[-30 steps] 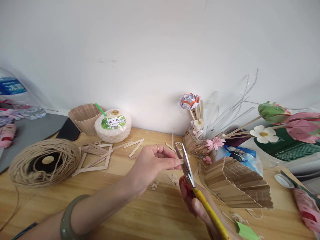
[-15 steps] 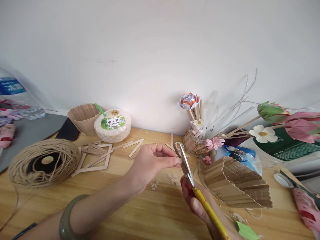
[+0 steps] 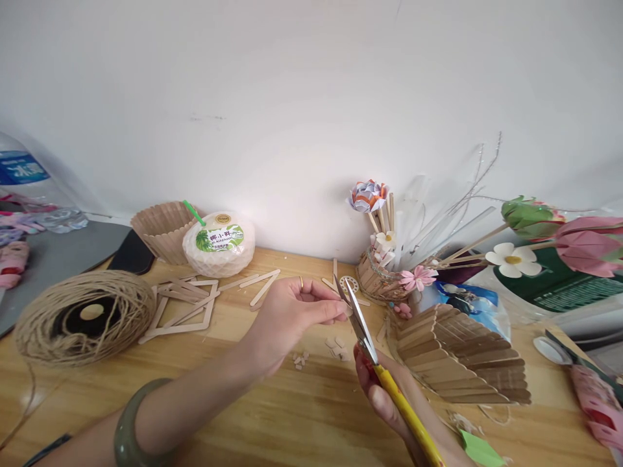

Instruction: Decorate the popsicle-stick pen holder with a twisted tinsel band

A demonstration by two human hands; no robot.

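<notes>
My left hand (image 3: 296, 311) is closed in a pinch, thumb against forefinger, on a small pale wooden piece (image 3: 349, 311) mostly hidden by the fingertips. Yellow-handled scissors (image 3: 368, 347) are gripped in my right hand (image 3: 382, 395), pointing up and away from me. Their blades are slightly parted, right beside the left fingertips. On the table below lie small cut wooden bits (image 3: 300, 360) and several rounded stick ends (image 3: 337, 348).
A ball of twine (image 3: 53, 311), craft sticks (image 3: 189, 324) and a wrapped coconut (image 3: 219, 253) stand to the left. At right are a craft-stick basket (image 3: 452, 353), a small pot (image 3: 377, 279) with paper flowers, and green paper (image 3: 479, 449). A wall rises behind.
The scissor blades have shifted very slightly left against the left fingertips. Both hands keep their hold, and the things on the table stay put.
</notes>
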